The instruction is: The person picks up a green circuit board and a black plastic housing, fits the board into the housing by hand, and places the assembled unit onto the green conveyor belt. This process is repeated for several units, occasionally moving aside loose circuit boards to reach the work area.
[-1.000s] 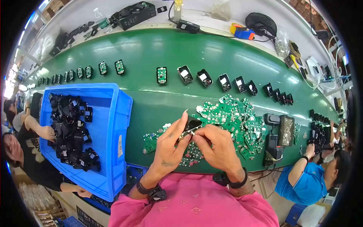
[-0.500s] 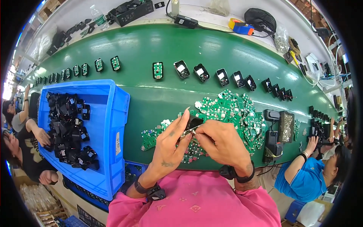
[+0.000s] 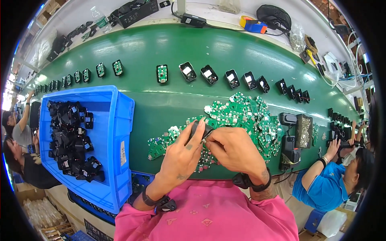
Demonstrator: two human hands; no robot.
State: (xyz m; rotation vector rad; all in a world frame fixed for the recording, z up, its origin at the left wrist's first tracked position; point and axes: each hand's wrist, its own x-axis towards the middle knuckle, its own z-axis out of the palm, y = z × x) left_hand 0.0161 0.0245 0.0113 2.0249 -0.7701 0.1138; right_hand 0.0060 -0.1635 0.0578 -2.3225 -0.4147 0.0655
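Note:
In front of my body, above the near edge of the green bench, my left hand [image 3: 181,154] is closed round a small black plastic housing [image 3: 203,131], with fingers along its far side. My right hand [image 3: 235,148] meets the housing's right edge, thumb and forefinger pinched together; whatever lies between those fingertips is hidden. Just beyond and under both hands spreads a heap of green circuit boards [image 3: 245,114]. Further back stands a row of open black housings, one [image 3: 162,74] with a green board in it and another [image 3: 187,71] showing a white patch inside.
A blue crate [image 3: 125,120] of black housings stands at my left. To the right are a black adapter-like device [image 3: 289,150] and a box of small metal parts [image 3: 303,131]. A co-worker in blue [image 3: 321,184] sits at the right; others work at the left.
The housing has turned in my left hand, so its dark outer side now shows more. My right fingers stay at its edge. At the left, a co-worker's hand has left the crate.

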